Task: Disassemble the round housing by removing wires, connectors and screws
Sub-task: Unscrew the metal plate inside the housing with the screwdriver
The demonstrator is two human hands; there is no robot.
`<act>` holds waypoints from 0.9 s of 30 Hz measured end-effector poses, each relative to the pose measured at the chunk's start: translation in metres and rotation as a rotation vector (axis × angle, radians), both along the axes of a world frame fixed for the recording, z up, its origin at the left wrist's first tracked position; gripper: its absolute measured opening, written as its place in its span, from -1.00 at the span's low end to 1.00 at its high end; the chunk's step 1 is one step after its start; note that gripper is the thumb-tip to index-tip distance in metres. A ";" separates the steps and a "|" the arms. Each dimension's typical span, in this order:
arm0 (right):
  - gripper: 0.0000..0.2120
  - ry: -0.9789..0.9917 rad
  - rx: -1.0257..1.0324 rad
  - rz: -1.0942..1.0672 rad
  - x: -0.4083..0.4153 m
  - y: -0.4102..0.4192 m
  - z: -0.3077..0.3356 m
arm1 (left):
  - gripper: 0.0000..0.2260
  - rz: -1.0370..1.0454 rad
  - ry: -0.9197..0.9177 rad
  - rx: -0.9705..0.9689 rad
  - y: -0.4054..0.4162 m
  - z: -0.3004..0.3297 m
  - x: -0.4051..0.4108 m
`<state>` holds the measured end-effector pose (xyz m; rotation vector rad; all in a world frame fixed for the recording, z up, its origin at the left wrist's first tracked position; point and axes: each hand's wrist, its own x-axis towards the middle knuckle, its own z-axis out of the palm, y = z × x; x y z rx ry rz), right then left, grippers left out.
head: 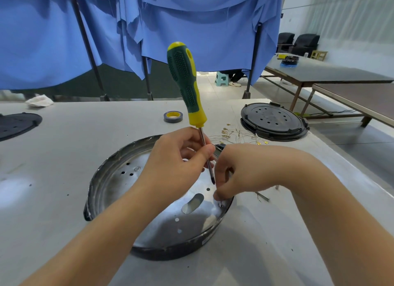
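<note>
Grey table (64,158) bears round housing (110,179), tape roll (173,116), wires (238,134), perhaps a cloth (40,100).

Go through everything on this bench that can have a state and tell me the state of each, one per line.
Screwdriver: upright, tip off the metal, shaft pinched by left hand.
Right hand: fingertips pinching a small screw by the rim.
Round housing: open side up, on the table.
Wires: loose, outside the housing.
Tape roll: lying flat.
Black lid: flat, apart.

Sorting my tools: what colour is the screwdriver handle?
Dark green and yellow; the screwdriver shows clearly in the head view.
</note>
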<state>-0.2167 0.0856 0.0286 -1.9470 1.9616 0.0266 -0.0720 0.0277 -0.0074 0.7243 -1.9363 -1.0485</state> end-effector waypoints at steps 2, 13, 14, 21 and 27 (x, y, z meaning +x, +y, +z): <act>-0.82 -0.069 -0.005 -0.008 -0.007 0.000 0.004 | -0.89 0.001 -0.003 0.001 0.000 0.000 0.000; -0.92 -0.264 -0.139 -0.277 -0.084 0.012 0.020 | -0.88 -0.041 0.038 0.106 0.000 0.001 0.001; -0.92 -0.209 -0.101 -0.317 -0.089 0.011 0.015 | -0.89 -0.041 0.036 0.102 0.000 0.001 0.001; -0.92 0.036 0.198 -0.462 -0.104 -0.008 -0.024 | -0.90 -0.037 0.039 0.108 0.000 0.000 0.000; -0.93 -0.001 0.282 -0.432 -0.103 -0.013 -0.028 | -0.92 -0.039 0.027 0.103 0.000 0.000 0.000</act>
